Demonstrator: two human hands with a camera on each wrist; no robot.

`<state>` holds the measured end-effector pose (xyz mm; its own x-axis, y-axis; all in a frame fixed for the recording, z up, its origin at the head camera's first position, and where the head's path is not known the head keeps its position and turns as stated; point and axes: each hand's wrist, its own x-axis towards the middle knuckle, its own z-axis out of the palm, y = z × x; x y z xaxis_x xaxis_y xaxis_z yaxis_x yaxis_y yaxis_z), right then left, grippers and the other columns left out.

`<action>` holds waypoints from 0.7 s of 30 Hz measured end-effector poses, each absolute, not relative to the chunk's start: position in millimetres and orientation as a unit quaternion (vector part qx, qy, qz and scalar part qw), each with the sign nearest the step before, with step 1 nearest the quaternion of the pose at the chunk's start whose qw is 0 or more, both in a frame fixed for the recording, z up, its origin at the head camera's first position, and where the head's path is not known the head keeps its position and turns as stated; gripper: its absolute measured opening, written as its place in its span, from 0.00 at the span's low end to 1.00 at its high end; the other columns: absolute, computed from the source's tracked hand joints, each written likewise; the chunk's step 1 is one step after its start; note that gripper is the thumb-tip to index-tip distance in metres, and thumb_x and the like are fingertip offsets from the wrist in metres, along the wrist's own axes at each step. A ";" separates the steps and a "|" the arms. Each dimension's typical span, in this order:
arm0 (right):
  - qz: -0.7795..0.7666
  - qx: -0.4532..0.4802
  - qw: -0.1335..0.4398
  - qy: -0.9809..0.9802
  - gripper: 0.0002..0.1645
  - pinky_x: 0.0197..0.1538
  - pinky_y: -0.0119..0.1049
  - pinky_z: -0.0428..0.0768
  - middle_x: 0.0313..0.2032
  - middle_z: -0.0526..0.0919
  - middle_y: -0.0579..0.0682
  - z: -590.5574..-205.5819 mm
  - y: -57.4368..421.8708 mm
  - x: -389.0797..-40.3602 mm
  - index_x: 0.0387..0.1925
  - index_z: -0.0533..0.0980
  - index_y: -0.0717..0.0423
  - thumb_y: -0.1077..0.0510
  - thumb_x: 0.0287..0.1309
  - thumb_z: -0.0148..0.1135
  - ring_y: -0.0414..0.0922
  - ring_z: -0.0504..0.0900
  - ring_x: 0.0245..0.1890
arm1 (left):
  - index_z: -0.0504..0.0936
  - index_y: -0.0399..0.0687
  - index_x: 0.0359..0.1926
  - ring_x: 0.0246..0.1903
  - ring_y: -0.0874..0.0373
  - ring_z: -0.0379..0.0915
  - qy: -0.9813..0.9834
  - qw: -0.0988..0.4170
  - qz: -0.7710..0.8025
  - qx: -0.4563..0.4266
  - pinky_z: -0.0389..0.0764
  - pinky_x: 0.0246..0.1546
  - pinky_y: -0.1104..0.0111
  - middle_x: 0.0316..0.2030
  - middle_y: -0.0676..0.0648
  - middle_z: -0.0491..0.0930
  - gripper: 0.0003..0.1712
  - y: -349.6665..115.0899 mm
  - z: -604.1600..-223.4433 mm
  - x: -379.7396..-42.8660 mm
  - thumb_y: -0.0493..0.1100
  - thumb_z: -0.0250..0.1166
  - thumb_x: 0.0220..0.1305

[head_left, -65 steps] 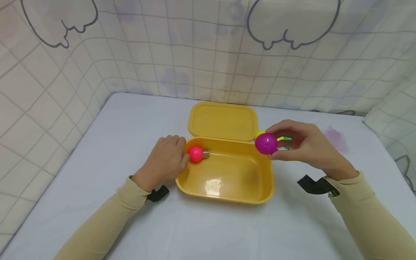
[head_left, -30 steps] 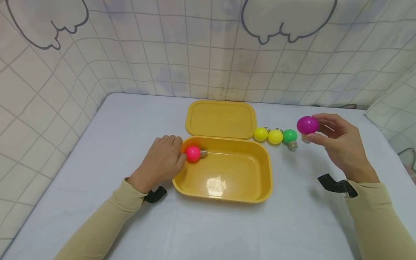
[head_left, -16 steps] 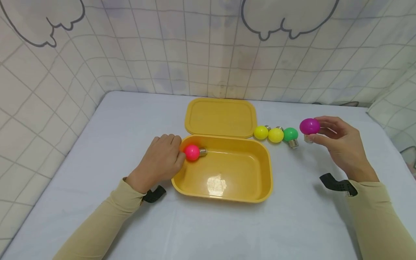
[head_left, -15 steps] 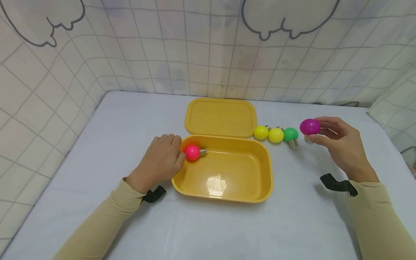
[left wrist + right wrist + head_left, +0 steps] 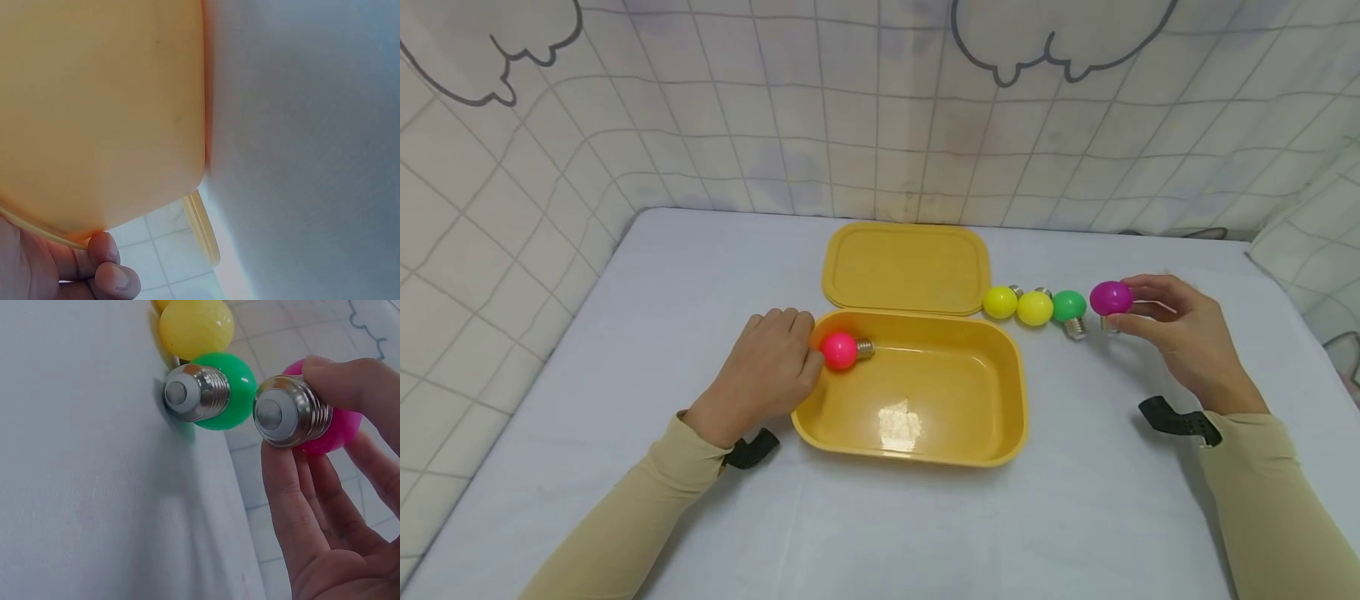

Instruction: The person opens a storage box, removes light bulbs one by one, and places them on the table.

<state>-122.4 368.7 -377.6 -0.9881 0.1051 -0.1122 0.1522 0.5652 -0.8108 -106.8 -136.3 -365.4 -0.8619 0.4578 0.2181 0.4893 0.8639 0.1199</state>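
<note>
In the head view, my left hand (image 5: 767, 362) grips the left rim of a yellow plastic box (image 5: 910, 454). Its fingertips curl under the rim in the left wrist view. A pink light bulb (image 5: 839, 351) lies inside the box by that hand, its metal screw base pointing right. My right hand (image 5: 1183, 333) pinches a purple light bulb (image 5: 1111, 297) between thumb and fingers, base downward. The right wrist view shows this bulb's metal base (image 5: 290, 411) above the table, close to a green light bulb (image 5: 240, 390). The green bulb ends a row with two yellow bulbs (image 5: 1035, 308).
A flat yellow lid (image 5: 906, 268) lies behind the box, its right edge beside the nearest yellow bulb. White cloth covers the table (image 5: 887, 533). A grid-patterned curtain (image 5: 865, 125) hangs along the back and sides.
My right hand carried the purple bulb from over the box's right rim to the right end of the bulb row, then slightly lower. My left hand stays on the box rim.
</note>
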 end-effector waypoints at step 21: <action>-0.400 0.076 0.077 0.910 0.43 0.46 0.14 0.73 0.56 0.75 0.37 -387.7 377.4 -126.5 0.68 0.69 0.44 0.33 0.56 0.72 0.28 0.76 0.49 | 0.66 0.43 0.28 0.25 0.51 0.58 -0.961 0.091 -0.084 -0.247 0.58 0.32 0.64 0.22 0.47 0.62 0.10 -136.2 -367.1 -107.4 0.42 0.49 0.64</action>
<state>-126.5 377.4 -387.7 -0.9765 0.0776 -0.2009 0.2005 0.6678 -0.7169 -107.4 -136.2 -367.1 -0.8614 0.4592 0.2171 0.4899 0.8640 0.1162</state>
